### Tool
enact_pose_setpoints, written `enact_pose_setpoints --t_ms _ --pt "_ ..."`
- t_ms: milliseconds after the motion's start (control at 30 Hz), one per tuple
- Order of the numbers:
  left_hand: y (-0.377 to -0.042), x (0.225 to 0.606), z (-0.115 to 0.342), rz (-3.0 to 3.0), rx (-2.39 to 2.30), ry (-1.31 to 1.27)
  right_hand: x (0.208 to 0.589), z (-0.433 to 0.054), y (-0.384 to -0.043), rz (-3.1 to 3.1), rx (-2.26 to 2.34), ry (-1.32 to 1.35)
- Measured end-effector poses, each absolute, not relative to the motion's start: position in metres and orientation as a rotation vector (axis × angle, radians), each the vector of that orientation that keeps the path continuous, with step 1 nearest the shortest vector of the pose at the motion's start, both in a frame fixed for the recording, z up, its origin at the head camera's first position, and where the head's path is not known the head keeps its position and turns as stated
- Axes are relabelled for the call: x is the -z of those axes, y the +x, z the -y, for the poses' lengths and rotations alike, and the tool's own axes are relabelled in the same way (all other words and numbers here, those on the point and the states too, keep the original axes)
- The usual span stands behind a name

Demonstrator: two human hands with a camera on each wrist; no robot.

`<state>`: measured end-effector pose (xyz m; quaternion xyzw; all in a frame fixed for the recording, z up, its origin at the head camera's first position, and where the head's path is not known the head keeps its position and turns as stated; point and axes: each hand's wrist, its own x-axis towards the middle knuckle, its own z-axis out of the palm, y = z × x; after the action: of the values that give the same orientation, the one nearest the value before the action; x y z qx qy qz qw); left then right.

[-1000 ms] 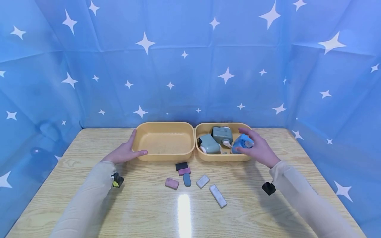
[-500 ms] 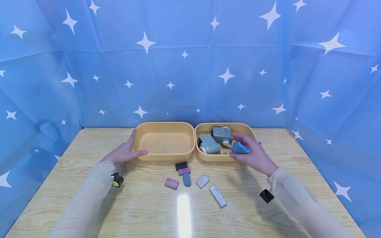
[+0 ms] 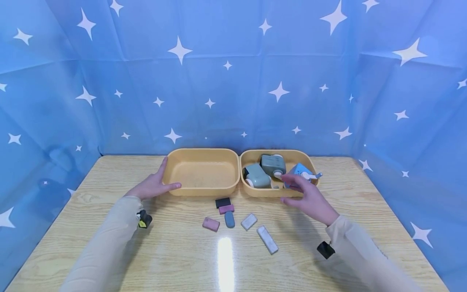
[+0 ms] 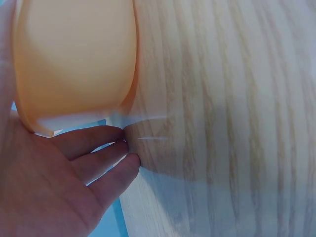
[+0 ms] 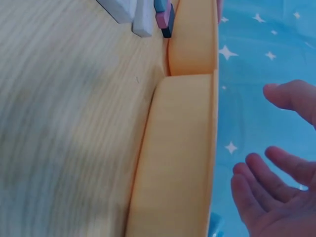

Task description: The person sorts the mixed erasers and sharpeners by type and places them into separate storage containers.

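Observation:
My left hand (image 3: 155, 184) rests against the left end of the left tan tray (image 3: 200, 191), its thumb by the front wall and its fingers straight. In the left wrist view those fingers (image 4: 116, 173) reach down beside the tray's end. My right hand (image 3: 306, 198) hovers over the front rim of the right tan tray (image 3: 271, 193), holding nothing, thumb and fingers spread apart. Just beyond it, in that tray's right end, sits a blue boxy thing (image 3: 300, 168) with a white arm. Two grey-green boxy things with white round parts, one nearer (image 3: 257, 176) and one farther (image 3: 273, 164), lie left of it.
The trays stand side by side at the table's back edge. In front lie small blocks: black (image 3: 223, 202), magenta (image 3: 226, 209), blue (image 3: 229, 219), pink (image 3: 211, 224), short white (image 3: 249, 222) and long white (image 3: 267, 240). A blue star-patterned cloth (image 3: 226, 81) hangs behind.
My right hand has let go of the blue thing in the right tray and drawn back toward the front rim. The blue thing has turned, its white arm now pointing right. The left hand stays put.

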<state>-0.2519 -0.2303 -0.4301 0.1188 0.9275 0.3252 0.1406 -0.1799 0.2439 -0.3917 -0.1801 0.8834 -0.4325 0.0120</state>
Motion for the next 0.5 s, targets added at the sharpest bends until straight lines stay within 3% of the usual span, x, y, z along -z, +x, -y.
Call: enact_pose_setpoints --t_ms 500 --pt "-0.253 0.432 0.231 -2.672 -0.937 0.331 0.415 -0.234 -0.168 -2.684 1.414 -0.606"
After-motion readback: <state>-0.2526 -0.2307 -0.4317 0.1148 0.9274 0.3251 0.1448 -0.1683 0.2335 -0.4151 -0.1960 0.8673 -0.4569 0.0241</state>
